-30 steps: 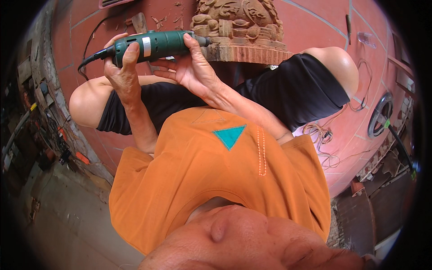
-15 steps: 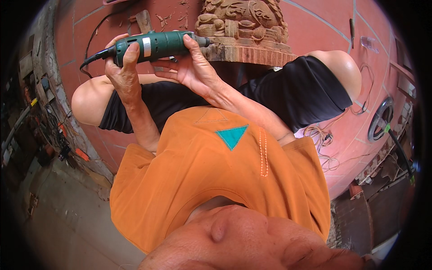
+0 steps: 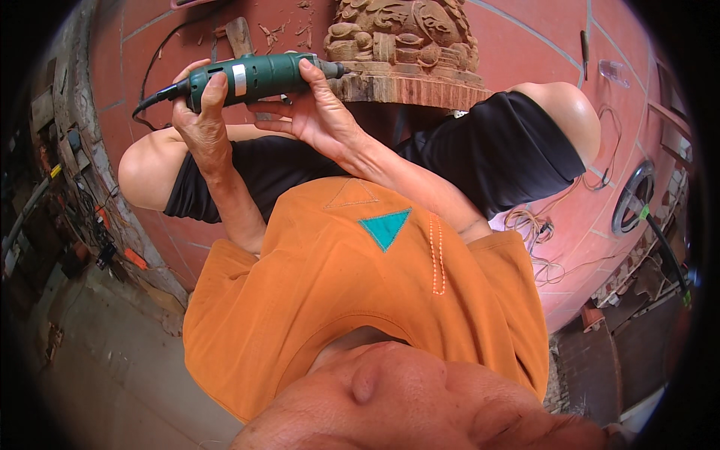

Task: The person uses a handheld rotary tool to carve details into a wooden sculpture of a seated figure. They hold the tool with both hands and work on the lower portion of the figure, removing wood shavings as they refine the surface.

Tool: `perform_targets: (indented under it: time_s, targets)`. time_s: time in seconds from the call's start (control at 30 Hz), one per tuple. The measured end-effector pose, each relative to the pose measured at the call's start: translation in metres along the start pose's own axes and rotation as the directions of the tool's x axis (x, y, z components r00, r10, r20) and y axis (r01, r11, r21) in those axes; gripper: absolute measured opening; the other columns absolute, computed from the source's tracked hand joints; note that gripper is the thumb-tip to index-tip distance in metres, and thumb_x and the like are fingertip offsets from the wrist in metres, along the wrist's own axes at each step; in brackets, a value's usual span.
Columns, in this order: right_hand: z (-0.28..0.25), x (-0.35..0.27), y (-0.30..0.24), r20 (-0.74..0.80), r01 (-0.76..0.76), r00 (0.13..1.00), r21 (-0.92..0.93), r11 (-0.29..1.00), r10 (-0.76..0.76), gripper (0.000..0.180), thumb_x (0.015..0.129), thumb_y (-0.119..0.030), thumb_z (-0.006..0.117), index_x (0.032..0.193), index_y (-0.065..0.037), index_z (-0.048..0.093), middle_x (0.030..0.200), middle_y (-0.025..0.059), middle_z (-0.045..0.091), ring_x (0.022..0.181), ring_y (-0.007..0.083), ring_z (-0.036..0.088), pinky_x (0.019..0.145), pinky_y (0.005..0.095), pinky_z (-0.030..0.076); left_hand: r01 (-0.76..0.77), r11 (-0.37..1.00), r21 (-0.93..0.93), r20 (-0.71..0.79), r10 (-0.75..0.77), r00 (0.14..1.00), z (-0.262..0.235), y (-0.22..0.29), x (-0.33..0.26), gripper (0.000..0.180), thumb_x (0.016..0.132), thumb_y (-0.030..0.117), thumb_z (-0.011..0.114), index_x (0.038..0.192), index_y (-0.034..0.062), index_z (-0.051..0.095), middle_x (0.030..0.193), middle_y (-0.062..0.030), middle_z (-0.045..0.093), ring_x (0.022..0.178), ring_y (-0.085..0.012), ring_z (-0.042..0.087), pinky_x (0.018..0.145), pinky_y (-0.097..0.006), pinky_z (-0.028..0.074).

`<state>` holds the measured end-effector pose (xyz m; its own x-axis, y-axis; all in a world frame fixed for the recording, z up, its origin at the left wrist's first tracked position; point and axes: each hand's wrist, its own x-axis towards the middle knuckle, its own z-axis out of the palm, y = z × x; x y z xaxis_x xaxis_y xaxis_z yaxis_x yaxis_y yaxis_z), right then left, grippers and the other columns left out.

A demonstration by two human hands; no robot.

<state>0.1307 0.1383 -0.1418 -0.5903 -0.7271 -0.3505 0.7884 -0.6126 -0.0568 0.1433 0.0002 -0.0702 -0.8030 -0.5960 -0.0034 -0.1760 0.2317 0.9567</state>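
A green die grinder (image 3: 271, 76) lies almost level between my two hands, its dark nose pointing right. My left hand (image 3: 202, 131) wraps its rear end by the black cord, thumb on top. At the front, my right hand (image 3: 326, 116) grips the body near the collar, its thumb along the near side and the other fingers partly hidden beneath. Just beyond the nose stands a carved wooden sculpture (image 3: 409, 52) with a flat, rough-cut base edge. The nose tip is close to the carving's left side; whether they touch I cannot tell.
My crossed legs in black shorts (image 3: 487, 150) lie under the tool. Wood chips (image 3: 271, 34) and a wooden piece (image 3: 239, 37) are on the red tiled floor. To the right are a slim dark-handled tool (image 3: 584, 54), coiled cords (image 3: 536, 225) and a round dark-rimmed object (image 3: 634, 199).
The grinder and both hands have shifted very slightly left. My grip looks the same.
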Motion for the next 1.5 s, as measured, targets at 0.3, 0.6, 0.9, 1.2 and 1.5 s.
perform_targets:
  time_s: [0.3,0.6,0.9,1.2,1.5]
  targets:
    - [-0.003,0.005,0.003,0.015,-0.009,1.0,-0.006,1.0,0.009,0.075,0.084,-0.06,0.061,0.126,0.0,0.044,0.12,0.0169,0.054,0.106,0.037,0.06,0.088,0.049,0.053,-0.009,0.999,-0.04,0.002,0.009,1.0,-0.003,-0.003,0.002,0.043,0.078,0.026,0.076,0.11,0.0004,0.06,0.093,-0.0057,0.058,0.086,-0.0126,0.056,0.082,-0.025,0.046]
    - [-0.001,0.005,0.004,0.022,-0.017,1.0,-0.019,1.0,0.017,0.076,0.084,-0.061,0.06,0.127,-0.001,0.044,0.119,0.0181,0.055,0.106,0.0376,0.061,0.088,0.0493,0.053,-0.022,1.0,0.005,-0.008,0.022,1.0,-0.004,0.001,0.001,0.042,0.078,0.027,0.076,0.108,0.0011,0.061,0.093,-0.0062,0.06,0.086,-0.0132,0.057,0.083,-0.026,0.046]
    - [-0.002,0.007,0.008,0.062,-0.056,0.996,-0.007,0.998,0.056,0.074,0.084,-0.061,0.06,0.129,-0.004,0.043,0.12,0.0188,0.056,0.108,0.0368,0.06,0.089,0.0497,0.052,-0.017,1.0,0.018,-0.027,0.017,0.999,-0.011,0.001,0.001,0.043,0.077,0.027,0.076,0.108,0.0012,0.061,0.093,-0.0061,0.059,0.087,-0.0137,0.057,0.083,-0.026,0.046]
    - [0.002,0.009,0.01,0.083,-0.07,0.994,-0.018,0.997,0.072,0.076,0.084,-0.063,0.059,0.129,-0.002,0.044,0.12,0.021,0.056,0.109,0.0372,0.06,0.089,0.0492,0.052,-0.022,0.999,0.036,-0.044,0.024,0.999,-0.015,0.005,-0.001,0.041,0.079,0.023,0.073,0.109,-0.0016,0.061,0.096,-0.0091,0.062,0.089,-0.016,0.06,0.085,-0.027,0.047]
    - [0.006,0.011,0.013,0.087,-0.085,0.992,-0.04,0.996,0.088,0.076,0.083,-0.065,0.058,0.128,-0.004,0.046,0.118,0.0231,0.057,0.112,0.0347,0.058,0.09,0.0495,0.05,-0.021,0.999,0.039,-0.064,0.024,0.998,-0.018,0.005,0.0,0.04,0.078,0.023,0.074,0.108,-0.0016,0.061,0.095,-0.0082,0.061,0.087,-0.0151,0.059,0.082,-0.026,0.048]
